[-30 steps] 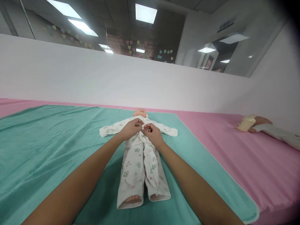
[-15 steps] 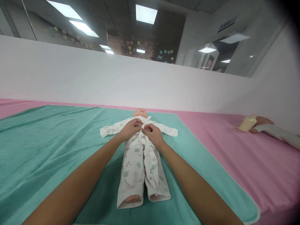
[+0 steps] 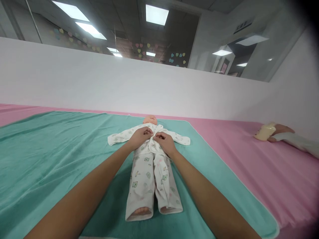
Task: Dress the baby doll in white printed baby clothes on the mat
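Observation:
A baby doll (image 3: 150,119) lies on its back on a teal blanket (image 3: 74,139), head toward the wall. It wears a white printed shirt (image 3: 124,134) with both sleeves spread and matching trousers (image 3: 142,179); toes show at one trouser cuff. Over the chest, my left hand (image 3: 141,137) has its thumb and fingers pinched together on what looks like a thin tie of the shirt. Close beside it, my right hand (image 3: 164,143) pinches at the same front closure. My fingertips hide most of the tie. A thin string hangs near my right wrist.
Beneath the blanket is a pink covering (image 3: 224,142), which runs to a white wall (image 3: 124,86) with a window above. At the far right, another person's hand (image 3: 284,129) in a pale sleeve touches a pale yellow bottle-like object (image 3: 264,131).
My hands have shifted slightly apart at the doll's chest. The white strip that stuck up between them now lies lower against the shirt. The doll keeps its pose.

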Demonstrator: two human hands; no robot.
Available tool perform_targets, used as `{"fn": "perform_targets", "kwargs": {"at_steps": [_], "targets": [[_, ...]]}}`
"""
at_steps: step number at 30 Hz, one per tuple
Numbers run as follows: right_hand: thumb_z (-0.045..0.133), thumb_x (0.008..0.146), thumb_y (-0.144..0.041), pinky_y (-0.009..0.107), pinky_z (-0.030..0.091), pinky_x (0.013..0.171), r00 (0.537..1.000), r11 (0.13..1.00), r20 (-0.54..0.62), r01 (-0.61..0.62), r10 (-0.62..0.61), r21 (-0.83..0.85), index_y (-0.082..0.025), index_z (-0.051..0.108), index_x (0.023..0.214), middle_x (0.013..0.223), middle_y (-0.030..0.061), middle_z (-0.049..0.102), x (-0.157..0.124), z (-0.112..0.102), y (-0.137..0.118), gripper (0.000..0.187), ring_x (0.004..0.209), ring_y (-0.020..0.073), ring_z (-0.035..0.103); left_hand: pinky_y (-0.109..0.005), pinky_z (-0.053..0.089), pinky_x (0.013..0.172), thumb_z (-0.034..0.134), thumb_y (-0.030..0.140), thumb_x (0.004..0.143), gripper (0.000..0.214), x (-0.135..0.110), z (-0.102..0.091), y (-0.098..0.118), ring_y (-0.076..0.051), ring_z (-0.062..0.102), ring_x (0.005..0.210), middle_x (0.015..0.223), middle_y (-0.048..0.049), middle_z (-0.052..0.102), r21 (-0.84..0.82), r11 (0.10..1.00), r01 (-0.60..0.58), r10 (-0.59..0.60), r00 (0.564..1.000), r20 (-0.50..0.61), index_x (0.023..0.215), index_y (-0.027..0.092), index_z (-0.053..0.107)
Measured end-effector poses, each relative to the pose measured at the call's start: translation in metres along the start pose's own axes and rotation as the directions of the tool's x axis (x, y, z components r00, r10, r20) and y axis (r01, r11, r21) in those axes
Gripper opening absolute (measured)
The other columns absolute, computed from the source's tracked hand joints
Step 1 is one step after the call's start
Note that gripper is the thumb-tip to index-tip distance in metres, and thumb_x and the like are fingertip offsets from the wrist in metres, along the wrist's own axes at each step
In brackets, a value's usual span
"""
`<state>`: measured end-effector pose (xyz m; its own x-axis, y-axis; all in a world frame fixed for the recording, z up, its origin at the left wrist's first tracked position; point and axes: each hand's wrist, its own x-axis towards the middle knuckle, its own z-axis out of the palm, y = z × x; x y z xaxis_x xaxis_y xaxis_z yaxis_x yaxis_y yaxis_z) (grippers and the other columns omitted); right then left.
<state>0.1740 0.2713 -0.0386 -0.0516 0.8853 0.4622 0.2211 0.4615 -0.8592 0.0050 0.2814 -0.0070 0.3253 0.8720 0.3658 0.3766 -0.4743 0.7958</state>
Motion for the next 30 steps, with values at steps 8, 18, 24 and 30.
{"fn": "perform_targets", "kwargs": {"at_steps": [8,18,24,30], "targets": [[0.064,0.068,-0.036,0.025,0.037,0.064,0.998,0.998,0.035,0.053,-0.051,-0.042,-0.020,0.063,0.073,0.075,-0.0004,0.055,0.002,-0.003,0.002,0.017,0.067,0.0122,0.045,-0.025,0.040,0.064,0.054,0.038,0.077,0.020,0.000,-0.001,0.001,-0.017,0.055,0.074,0.078,-0.0011,0.062,-0.004,1.000,0.004,-0.004,1.000,0.005,0.082,0.020,0.060],[0.062,0.070,-0.041,0.025,0.038,0.062,1.000,0.995,0.012,0.003,-0.002,-0.096,-0.020,0.064,0.072,0.074,-0.0004,0.057,0.001,-0.002,-0.001,0.022,0.066,0.0127,0.048,-0.026,0.040,0.063,0.048,0.040,0.080,0.024,-0.005,-0.006,0.009,-0.016,0.053,0.072,0.077,-0.0005,0.060,0.047,0.999,-0.008,0.004,0.998,0.068,0.079,0.019,0.061],[0.063,0.070,-0.040,0.024,0.036,0.059,1.000,0.993,0.013,-0.010,0.012,-0.116,-0.020,0.063,0.072,0.071,-0.0017,0.056,0.001,-0.001,0.001,0.021,0.063,0.0113,0.045,-0.025,0.039,0.061,0.052,0.039,0.077,0.022,-0.005,-0.004,0.012,-0.017,0.055,0.072,0.076,-0.0009,0.062,0.103,0.995,0.002,-0.008,0.998,0.059,0.079,0.020,0.063],[0.062,0.069,-0.037,0.024,0.036,0.060,1.000,0.993,0.014,0.018,-0.017,-0.117,-0.019,0.062,0.070,0.071,-0.0016,0.055,0.001,-0.001,0.001,0.018,0.064,0.0114,0.045,-0.026,0.039,0.060,0.051,0.038,0.078,0.022,-0.003,-0.003,0.010,-0.017,0.054,0.069,0.076,-0.0014,0.062,0.132,0.990,-0.041,0.034,0.998,0.050,0.077,0.019,0.063]]}}
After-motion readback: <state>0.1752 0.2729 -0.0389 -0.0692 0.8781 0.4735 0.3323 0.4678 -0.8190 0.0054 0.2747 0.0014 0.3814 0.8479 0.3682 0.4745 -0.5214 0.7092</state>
